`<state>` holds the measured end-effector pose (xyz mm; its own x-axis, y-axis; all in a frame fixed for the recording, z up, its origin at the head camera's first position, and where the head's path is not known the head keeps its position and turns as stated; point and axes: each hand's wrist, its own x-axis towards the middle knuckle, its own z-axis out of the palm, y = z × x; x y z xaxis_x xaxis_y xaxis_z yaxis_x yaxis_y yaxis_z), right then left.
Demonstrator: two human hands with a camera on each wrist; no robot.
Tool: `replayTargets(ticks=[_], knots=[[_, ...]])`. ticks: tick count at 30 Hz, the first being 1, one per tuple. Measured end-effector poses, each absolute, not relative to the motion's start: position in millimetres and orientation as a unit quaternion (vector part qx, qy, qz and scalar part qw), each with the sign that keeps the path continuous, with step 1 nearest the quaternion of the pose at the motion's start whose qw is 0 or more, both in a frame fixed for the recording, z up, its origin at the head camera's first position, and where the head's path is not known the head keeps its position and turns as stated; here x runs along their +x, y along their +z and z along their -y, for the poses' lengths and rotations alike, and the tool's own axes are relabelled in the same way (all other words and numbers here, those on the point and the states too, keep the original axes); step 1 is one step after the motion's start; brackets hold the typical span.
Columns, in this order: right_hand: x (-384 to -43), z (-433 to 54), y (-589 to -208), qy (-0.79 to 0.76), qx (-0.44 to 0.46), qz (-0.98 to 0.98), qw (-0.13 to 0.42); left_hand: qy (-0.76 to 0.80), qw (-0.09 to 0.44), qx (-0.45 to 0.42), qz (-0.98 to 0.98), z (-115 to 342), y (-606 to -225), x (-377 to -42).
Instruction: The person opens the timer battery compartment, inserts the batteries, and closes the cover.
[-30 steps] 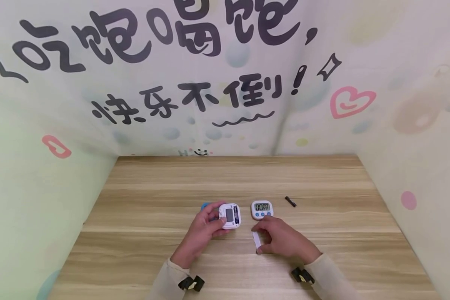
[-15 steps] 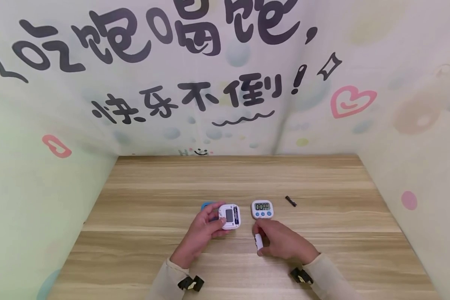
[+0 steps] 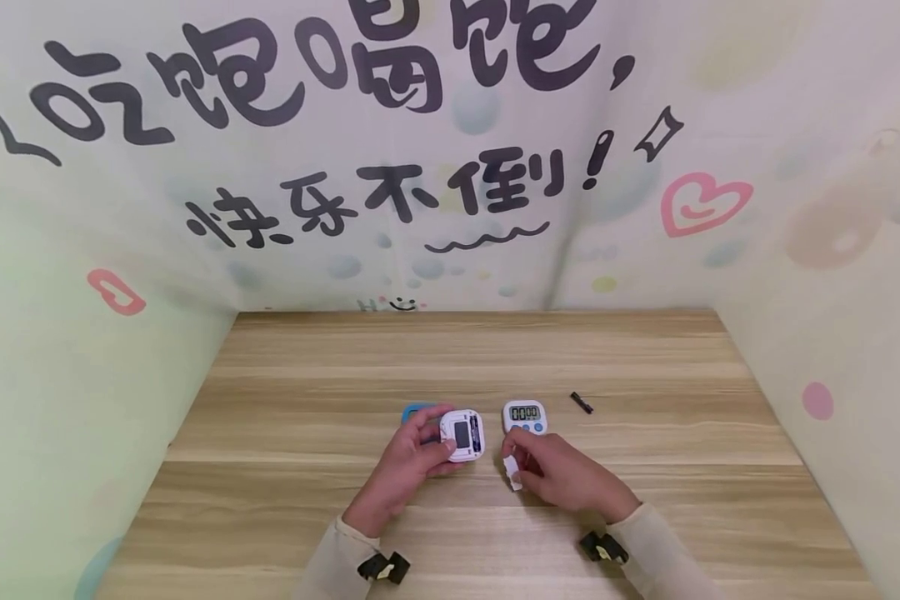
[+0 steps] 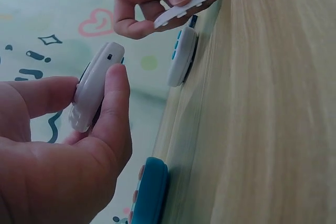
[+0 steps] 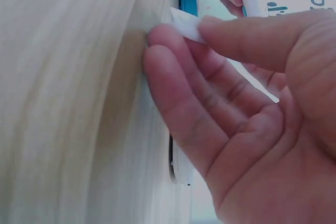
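Observation:
My left hand (image 3: 405, 471) grips a white digital timer (image 3: 461, 435), its back turned up, between thumb and fingers. Along the timer's right side a dark battery (image 3: 476, 434) shows in the uncovered slot. My right hand (image 3: 573, 477) pinches a small white battery cover (image 3: 512, 473) between thumb and fingertips, a short way right of the timer. Small tabs line one edge of this cover (image 4: 181, 12) in the left wrist view. Just beyond my right fingers a second white timer (image 3: 525, 412) with blue buttons stands face up, its lower edge partly hidden by that hand.
A blue timer (image 3: 412, 411) lies on the wooden table (image 3: 345, 350), mostly hidden behind my left hand. To the right of the second white timer is a small black stick-shaped piece (image 3: 582, 403). Printed cloth walls (image 3: 450, 275) enclose the table's back and sides.
My right hand has turned the battery cover between its fingers and shifted slightly up, now overlapping the second timer's buttons. My left hand holds the timer almost still, a touch further right.

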<state>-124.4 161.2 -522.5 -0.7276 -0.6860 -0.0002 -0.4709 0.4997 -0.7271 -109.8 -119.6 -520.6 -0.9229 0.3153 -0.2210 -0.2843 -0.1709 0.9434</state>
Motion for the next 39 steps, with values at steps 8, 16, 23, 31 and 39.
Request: replayTargets(ticks=[8,16,23,31,39], knots=[[-130.2,-155.7,-514.1,-0.449,-0.316,-0.828,0.115,0.764,0.2,0.018,-0.614,118.6,-520.6,-110.0],[-138.3,-146.5,-507.6,-0.557,-0.25,-0.779,0.141,0.762,0.208,0.024,-0.613,117.6,-520.3,-109.3],[-143.3,-137.3,-506.6,-0.585,-0.229,-0.767,0.133,0.76,0.213,0.03,-0.613,117.5,-519.9,-109.4],[-144.3,-128.1,-507.4,-0.582,-0.202,-0.777,0.129,0.761,0.219,0.04,-0.61,115.6,-516.5,-109.0],[-143.0,-123.9,-509.1,-0.566,-0.191,-0.795,0.107,0.757,0.221,0.042,-0.614,115.6,-516.1,-108.5]])
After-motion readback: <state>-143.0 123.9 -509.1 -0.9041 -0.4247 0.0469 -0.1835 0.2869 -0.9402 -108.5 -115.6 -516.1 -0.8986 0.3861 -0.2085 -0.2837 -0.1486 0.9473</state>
